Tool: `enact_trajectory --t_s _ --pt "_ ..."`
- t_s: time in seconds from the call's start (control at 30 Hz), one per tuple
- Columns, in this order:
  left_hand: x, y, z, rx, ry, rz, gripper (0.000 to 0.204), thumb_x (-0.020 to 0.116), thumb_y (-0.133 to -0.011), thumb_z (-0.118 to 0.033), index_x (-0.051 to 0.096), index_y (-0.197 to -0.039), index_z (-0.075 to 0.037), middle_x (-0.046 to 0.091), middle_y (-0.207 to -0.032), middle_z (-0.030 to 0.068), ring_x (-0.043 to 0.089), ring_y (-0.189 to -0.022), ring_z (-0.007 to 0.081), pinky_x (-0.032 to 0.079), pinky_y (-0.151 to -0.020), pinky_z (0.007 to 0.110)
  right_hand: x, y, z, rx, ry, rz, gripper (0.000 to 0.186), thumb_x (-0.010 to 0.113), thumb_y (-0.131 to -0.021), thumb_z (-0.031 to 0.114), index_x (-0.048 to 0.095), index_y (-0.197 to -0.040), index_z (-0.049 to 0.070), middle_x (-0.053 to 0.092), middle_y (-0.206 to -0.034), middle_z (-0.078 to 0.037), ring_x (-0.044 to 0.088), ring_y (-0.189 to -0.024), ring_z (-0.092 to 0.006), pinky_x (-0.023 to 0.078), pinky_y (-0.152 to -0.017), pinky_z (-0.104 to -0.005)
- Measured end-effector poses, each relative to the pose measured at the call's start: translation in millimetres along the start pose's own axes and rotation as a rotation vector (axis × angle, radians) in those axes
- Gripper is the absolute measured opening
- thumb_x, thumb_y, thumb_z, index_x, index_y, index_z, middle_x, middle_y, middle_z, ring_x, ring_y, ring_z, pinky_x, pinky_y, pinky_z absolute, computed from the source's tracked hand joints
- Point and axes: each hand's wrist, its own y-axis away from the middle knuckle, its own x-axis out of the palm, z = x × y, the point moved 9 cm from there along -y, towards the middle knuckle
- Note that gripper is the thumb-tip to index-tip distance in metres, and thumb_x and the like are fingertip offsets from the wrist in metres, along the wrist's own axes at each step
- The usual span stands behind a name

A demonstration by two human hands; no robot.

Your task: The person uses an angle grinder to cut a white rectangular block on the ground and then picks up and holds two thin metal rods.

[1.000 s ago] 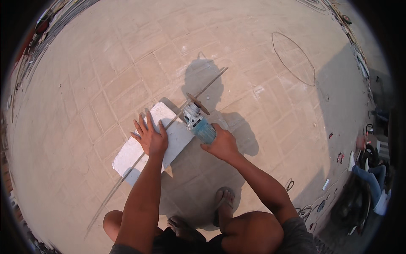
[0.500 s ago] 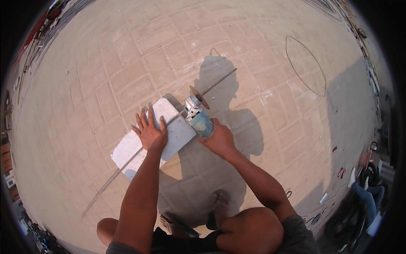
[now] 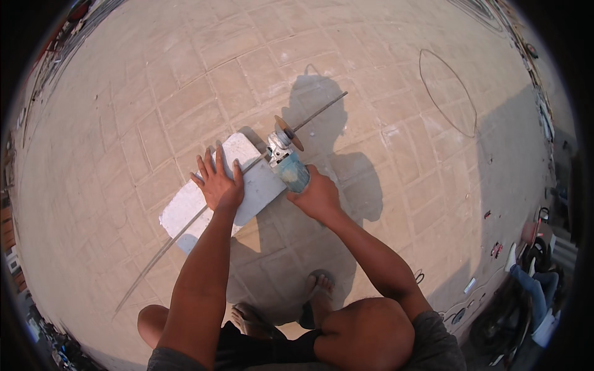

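Note:
A thin metal rod lies slantwise across a pale, thick block on the ground. My left hand rests flat on the block with its fingers spread, pressing over the rod. In my right hand is the blue-green body of an angle grinder, gripped from behind. The grinder's brown cutting disc stands on edge at the rod, just past the block's right end. Beyond the disc, the rod's far end sticks out to the upper right. Whether the disc touches the rod or spins, I cannot tell.
Brick-patterned paving spreads around the block. A loop of thin wire lies at the upper right. Toward the lower right are scattered small items, a wheel and another person's legs in jeans. My sandalled feet are close below the block.
The whole scene sits slightly higher in the picture. Hands, grinder, rod and block keep about the same places relative to each other.

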Motion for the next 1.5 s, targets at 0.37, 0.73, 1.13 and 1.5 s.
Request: enact_trajectory --t_s 0.37,0.73,1.13,1.5 --pt "-2 -1 0 0.014 -0.004 -0.008 0.066 0.046 -0.103 -0.051 0.033 -0.163 -0.026 0.030 -0.168 0.0069 0.015 -0.159 0.0308 0.007 -0.127 0.061 6 -3 1 0.007 0.028 0.001 0.071 0.085 -0.071 0.034 0.059 -0.129 0.002 0.074 -0.106 -0.023 0.071 -0.102 -0.0409 0.056 -0.088 -0.0482" --pt "8 -2 -1 0.027 -0.008 -0.009 0.067 0.046 -0.103 -0.052 0.032 -0.163 -0.024 0.029 -0.167 0.0072 0.014 -0.159 0.0320 0.005 -0.127 0.062 3 -3 -6 -0.024 0.019 -0.014 0.072 0.082 -0.071 0.036 0.058 -0.130 0.001 0.074 -0.103 -0.023 0.072 -0.098 -0.0409 0.057 -0.086 -0.0474" --pt "7 -1 0 0.052 -0.014 -0.038 0.069 0.049 -0.102 -0.052 0.033 -0.163 -0.024 0.033 -0.165 0.0098 0.016 -0.159 0.0322 0.005 -0.126 0.064 1 -6 2 0.015 0.010 0.043 0.065 0.082 -0.074 0.034 0.059 -0.127 0.003 0.074 -0.106 -0.020 0.071 -0.104 -0.0388 0.056 -0.089 -0.0472" --pt "5 0 0 0.058 0.015 -0.062 0.068 0.050 -0.102 -0.053 0.034 -0.162 -0.024 0.033 -0.165 0.0078 0.019 -0.158 0.0312 0.005 -0.126 0.064 5 -13 -1 0.023 0.049 0.055 0.069 0.082 -0.071 0.035 0.059 -0.129 0.004 0.074 -0.108 -0.020 0.071 -0.103 -0.0390 0.057 -0.089 -0.0457"
